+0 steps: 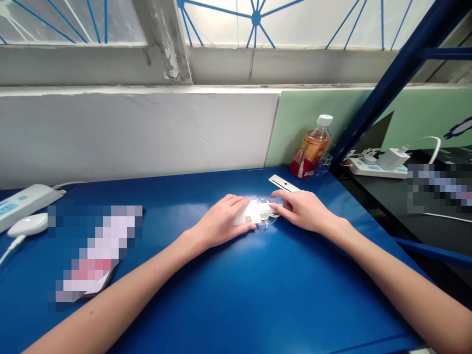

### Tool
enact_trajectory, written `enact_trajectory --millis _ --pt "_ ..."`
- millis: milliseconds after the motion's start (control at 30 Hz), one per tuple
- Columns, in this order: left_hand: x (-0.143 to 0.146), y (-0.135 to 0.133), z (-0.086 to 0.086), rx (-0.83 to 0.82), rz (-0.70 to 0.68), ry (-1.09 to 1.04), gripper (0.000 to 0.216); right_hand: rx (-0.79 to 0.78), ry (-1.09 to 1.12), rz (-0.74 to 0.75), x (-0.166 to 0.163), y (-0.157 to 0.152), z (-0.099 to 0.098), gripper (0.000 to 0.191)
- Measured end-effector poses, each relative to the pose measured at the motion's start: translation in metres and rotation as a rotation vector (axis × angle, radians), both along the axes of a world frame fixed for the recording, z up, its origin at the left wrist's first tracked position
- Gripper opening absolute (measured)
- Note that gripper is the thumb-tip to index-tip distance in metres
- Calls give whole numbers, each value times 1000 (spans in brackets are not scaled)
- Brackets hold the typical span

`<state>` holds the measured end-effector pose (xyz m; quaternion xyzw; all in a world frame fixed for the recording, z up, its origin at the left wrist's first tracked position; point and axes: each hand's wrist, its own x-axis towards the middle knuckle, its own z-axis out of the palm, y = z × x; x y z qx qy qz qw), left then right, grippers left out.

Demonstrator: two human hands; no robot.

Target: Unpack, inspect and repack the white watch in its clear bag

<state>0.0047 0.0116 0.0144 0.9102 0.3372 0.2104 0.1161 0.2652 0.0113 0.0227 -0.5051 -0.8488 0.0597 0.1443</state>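
A small white boxy object lies on the blue table, brightly lit, with a thin clear wrapping or cord at its right end. My left hand is closed around its left side. My right hand pinches its right end with thumb and fingertips. Both forearms reach in from the bottom corners of the view.
A flat white strip lies just behind my right hand. A bottle of amber drink stands at the back right by a green panel. A white power strip and a white oval device sit at the left edge. A blue shelf post slants at the right.
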Motion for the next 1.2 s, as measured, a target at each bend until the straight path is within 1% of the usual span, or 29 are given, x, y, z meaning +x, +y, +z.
enact_trajectory --millis 100,167,233,367,567,767,933,1067,1200 --pt "0 0 -2 14 -2 16 50 115 49 179 11 2 6 30" --pt "-1 1 -4 23 -6 19 52 93 69 317 17 1 6 30" --pt "-1 2 -6 37 -17 17 52 70 62 390 21 -2 3 31" --pt "-2 2 -8 54 -22 23 51 111 95 392 23 -6 -7 32" --pt "-1 2 -6 70 -26 29 48 200 105 391 12 -8 -14 32" --pt "1 0 -5 69 -10 31 48 166 177 396 3 -10 -20 35" --pt "0 -1 -6 59 -3 38 50 256 123 323 10 -9 -19 29" --pt "0 -1 -8 60 0 44 51 233 127 342 11 -8 -20 30" --pt "1 -1 -8 69 4 37 50 198 158 352 4 -9 -22 32"
